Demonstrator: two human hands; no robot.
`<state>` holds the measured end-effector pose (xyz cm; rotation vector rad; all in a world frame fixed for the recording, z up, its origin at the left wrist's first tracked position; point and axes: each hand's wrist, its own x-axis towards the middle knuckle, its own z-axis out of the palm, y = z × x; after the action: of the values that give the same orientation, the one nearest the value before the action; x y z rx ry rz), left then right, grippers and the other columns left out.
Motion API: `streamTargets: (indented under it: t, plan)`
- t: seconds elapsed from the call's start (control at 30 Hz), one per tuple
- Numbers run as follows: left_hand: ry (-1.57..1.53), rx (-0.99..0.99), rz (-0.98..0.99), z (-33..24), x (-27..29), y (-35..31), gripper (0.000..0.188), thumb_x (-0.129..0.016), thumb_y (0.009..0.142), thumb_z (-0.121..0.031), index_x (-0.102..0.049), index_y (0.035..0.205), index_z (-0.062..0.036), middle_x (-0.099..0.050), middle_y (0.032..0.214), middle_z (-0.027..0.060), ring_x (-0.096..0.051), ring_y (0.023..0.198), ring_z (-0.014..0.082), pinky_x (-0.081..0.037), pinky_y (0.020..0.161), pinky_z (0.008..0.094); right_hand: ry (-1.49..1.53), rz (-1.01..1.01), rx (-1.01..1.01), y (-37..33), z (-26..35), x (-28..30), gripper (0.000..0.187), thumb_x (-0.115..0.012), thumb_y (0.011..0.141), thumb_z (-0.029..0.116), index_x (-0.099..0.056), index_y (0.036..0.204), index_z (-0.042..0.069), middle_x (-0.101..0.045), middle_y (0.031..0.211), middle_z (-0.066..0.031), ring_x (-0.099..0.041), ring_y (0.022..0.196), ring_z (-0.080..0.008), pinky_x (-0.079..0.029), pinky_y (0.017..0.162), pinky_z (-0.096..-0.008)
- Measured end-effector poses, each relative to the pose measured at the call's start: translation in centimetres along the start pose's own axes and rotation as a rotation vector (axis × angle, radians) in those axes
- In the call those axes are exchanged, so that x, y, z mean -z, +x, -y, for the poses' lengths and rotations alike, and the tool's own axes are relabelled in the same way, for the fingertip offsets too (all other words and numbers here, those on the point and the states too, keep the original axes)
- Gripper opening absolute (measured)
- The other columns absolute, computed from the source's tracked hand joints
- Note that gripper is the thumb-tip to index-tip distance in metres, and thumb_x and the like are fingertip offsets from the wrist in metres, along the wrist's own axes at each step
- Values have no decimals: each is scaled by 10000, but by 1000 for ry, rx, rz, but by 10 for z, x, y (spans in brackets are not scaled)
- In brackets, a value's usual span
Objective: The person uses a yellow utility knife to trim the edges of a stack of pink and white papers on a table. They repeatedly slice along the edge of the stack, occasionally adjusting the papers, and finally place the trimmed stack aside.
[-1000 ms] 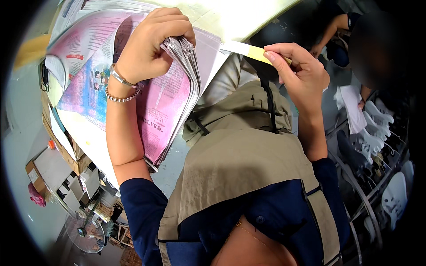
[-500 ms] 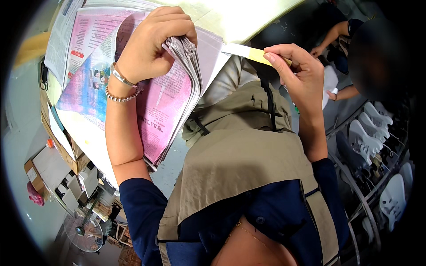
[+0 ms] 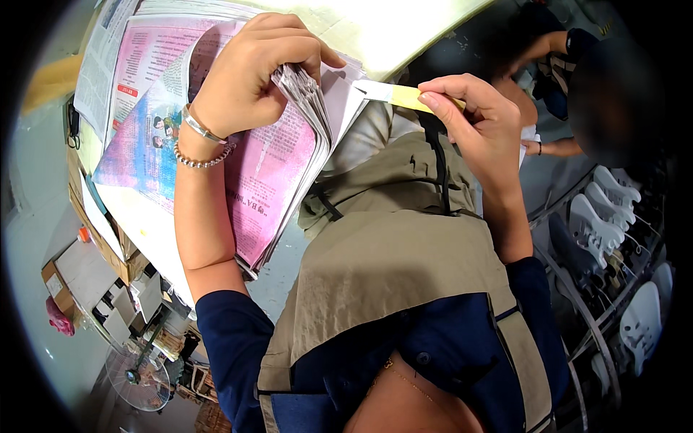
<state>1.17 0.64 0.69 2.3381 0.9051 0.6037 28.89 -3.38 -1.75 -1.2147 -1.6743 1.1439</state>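
My left hand (image 3: 249, 83) is closed on the bunched, folded edge of a stack of newspapers (image 3: 268, 169), pink-tinted with print. One finger stretches right over the sheets. Below the hand, the stack hangs past the table's near edge. Between the thumb and fingers of my right hand (image 3: 480, 119) is a slim yellow-handled cutter knife (image 3: 404, 96). Its flat, pale blade end points left and reaches the right edge of the paper; whether it touches is hard to tell. A curled blue and pink sheet (image 3: 148, 148) lies left of my left wrist.
More newspapers (image 3: 101, 79) lie on the pale yellow table (image 3: 404, 22). Another person's hand (image 3: 533, 147) shows at the right. A rack of pale guitar-shaped bodies (image 3: 598, 222) stands at the right. Lower left are a fan (image 3: 137, 379) and a cardboard box (image 3: 56, 280).
My right hand has moved slightly left, bringing the knife to the paper's edge. A finger of my left hand has stretched out to the right. The other person's arms have shifted.
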Motion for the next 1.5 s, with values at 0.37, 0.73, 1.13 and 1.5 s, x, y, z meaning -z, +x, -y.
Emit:
streamTargets:
  t: [0.37,0.73,1.13,1.5]
  plan:
    - [137,27,56,-4,3,0,288,-451,400,-109,-520,666,-27,-719,881,78,-522,783,273,-412,795,332,-26,-11,44,1,4,-1,78,-694,849,39,-716,920,13,-685,787,-41,-573,632,-56,-411,533,-194]
    - [159,19,40,-5,1,-1,314,-431,392,-90,-536,680,-26,-719,874,67,-529,804,275,-426,791,334,-7,-1,-13,1,1,0,87,-687,852,46,-716,924,8,-683,777,-41,-560,631,-53,-403,536,-197]
    - [181,-9,51,-7,-1,3,303,-445,392,-89,-512,682,-31,-718,872,64,-514,766,274,-407,784,341,26,-2,-37,0,2,-1,86,-691,858,54,-716,926,7,-688,788,-40,-571,653,-51,-407,545,-192]
    - [177,-11,46,-10,2,0,254,-507,421,-70,-524,673,-50,-719,859,52,-504,754,269,-401,758,342,87,195,-139,-1,1,-3,150,-671,881,74,-659,1011,-1,-660,757,-53,-587,614,-79,-439,538,-225]
